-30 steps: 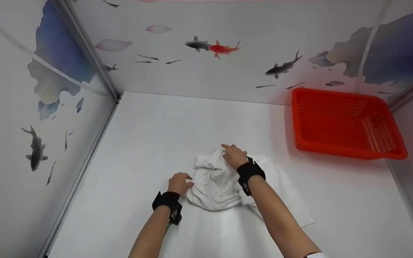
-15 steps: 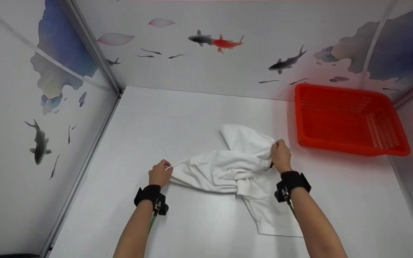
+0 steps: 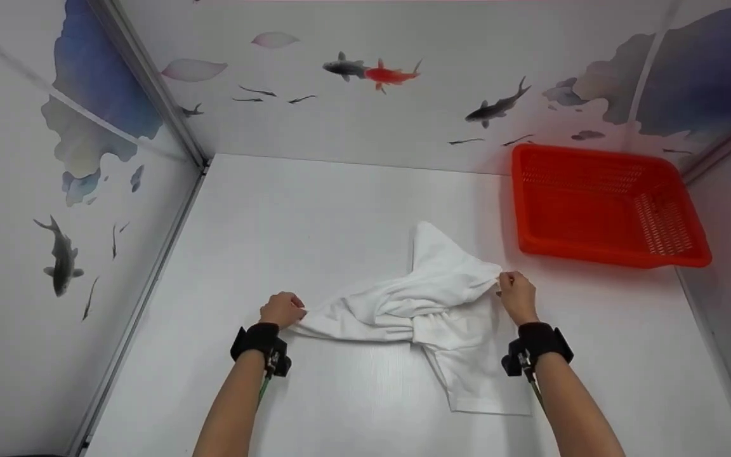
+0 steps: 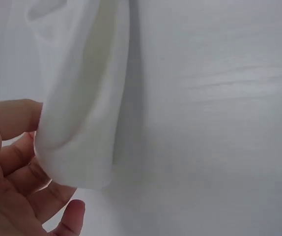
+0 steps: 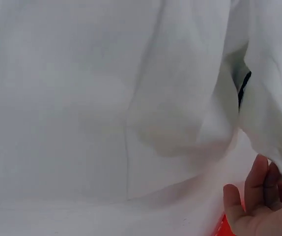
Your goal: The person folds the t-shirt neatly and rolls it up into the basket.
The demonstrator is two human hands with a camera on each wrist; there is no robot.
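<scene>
A crumpled white T-shirt [image 3: 397,311] is drawn out sideways on the white table, its lower part spread toward the front and one pointed fold lying toward the back. At its left end my left hand [image 3: 283,310] pinches the fabric; the left wrist view shows the folded cloth [image 4: 82,137] between the thumb and fingers [image 4: 28,179]. My right hand [image 3: 518,298] grips a corner at the right side. Close up in the right wrist view, that corner [image 5: 278,132] hangs from the curled fingers [image 5: 259,189], and a small dark patch shows inside an opening of the shirt.
A red plastic basket [image 3: 521,238] with slotted sides stands at the back right, behind my right hand. White walls [image 3: 391,127] printed with fish enclose the table at the back, left and right.
From lying bunched under my hands, the shirt has been pulled out wide. My hands have moved apart, the right one far rightward, and each has taken hold of an edge.
</scene>
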